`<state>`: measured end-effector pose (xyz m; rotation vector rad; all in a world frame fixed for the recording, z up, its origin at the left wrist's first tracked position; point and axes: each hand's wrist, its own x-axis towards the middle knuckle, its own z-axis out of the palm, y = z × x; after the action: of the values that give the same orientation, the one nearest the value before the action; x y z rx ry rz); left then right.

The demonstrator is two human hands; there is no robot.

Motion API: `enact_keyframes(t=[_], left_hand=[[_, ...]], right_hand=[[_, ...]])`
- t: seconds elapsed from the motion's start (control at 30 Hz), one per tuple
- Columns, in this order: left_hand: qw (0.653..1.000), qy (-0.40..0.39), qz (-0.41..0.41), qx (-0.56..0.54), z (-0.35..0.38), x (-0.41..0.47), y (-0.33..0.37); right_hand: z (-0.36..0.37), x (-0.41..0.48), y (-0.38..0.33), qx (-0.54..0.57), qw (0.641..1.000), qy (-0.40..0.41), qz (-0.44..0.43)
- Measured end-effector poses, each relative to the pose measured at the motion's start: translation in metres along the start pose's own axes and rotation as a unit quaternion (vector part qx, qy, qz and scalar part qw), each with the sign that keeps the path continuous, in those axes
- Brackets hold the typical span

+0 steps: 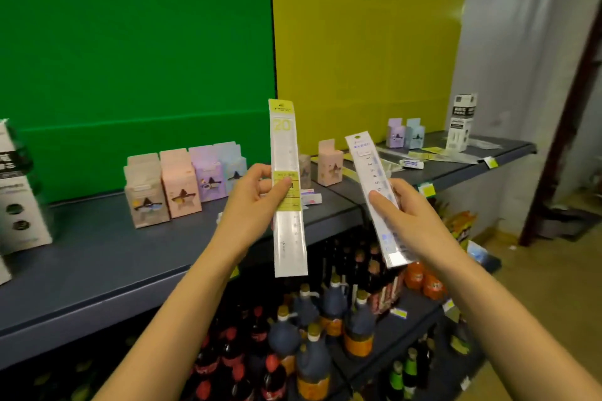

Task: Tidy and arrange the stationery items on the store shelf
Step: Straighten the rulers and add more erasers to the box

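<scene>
Shelf (97, 270): long and gray, with small boxes (177, 185) standing in a row on it.
Yellow ruler (286, 140): upright in front of the shelf, pinched by the left hand (247, 205).
Blue ruler (365, 159): tilted, just beside it, gripped by the right hand (413, 218).

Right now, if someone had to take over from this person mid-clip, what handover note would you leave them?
Left hand grips a yellow-labelled ruler pack, held upright.
Right hand grips a white ruler pack, tilted.
Both packs are in the air in front of the shelf.
Done, it seems: pastel boxes stand in a neat row on the left section.
Left: place both ruler packs. Flat packs lie scattered on the right section, and a pink box stands apart from the row.
</scene>
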<state>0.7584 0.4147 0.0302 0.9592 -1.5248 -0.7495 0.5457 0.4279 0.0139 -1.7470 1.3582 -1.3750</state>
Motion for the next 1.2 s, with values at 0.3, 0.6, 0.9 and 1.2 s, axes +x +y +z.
enact_keyframes(t=[0.3,0.6,0.9,1.2], left_hand=[[1.0,-0.022,-0.005,-0.015,0.118,0.105,-0.016],[0.992,0.05,-0.024,0.115,0.18,0.168,-0.026],[0.978,0.097,-0.081,0.165,0.227,0.212,-0.047],[0.896,0.259,-0.134,0.335,0.244,0.228,-0.082]], right_hand=[[-0.093,0.111,0.063,-0.059,0.998,0.027,-0.001],[-0.135,0.197,0.116,-0.018,1.0,0.014,-0.007],[-0.168,0.293,0.166,-0.006,0.998,-0.062,-0.032],[-0.188,0.376,0.201,-0.028,0.981,-0.178,-0.065]])
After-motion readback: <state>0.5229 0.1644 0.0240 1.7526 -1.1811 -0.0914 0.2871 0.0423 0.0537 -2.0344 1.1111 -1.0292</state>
